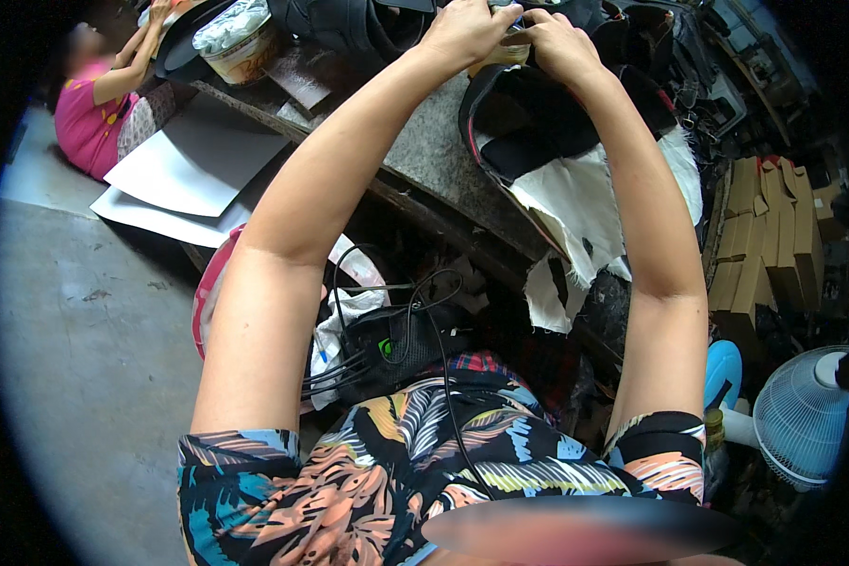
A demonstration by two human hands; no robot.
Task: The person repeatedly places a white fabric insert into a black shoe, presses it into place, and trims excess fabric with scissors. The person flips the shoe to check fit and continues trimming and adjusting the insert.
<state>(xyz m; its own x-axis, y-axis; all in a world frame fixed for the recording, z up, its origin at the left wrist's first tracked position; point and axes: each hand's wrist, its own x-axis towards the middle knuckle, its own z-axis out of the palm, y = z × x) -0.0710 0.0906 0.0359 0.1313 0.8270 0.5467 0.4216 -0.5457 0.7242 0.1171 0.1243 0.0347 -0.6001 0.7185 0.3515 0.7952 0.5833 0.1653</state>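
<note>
Both my arms reach out over the worktable [431, 156] to its far part. My left hand [470, 34] is closed, its fingertips at a small thing that I cannot make out at the picture's top rim. Close beside it, my right hand [558, 43] is bent with its fingers drawn together toward the same spot. A pale yellowish tub or roll [502, 57] shows just below the hands. Under my right forearm lies a black sewn piece [538, 127] with white fabric [575, 203] hanging from it over the table edge.
Left on the table stand a tub with a plastic-covered top [236, 47] and black bags [349, 28]. White sheets [193, 165] jut out over the floor. Another person in pink [90, 123] sits far left. Cardboard boxes [764, 236] and a blue fan [802, 415] stand right.
</note>
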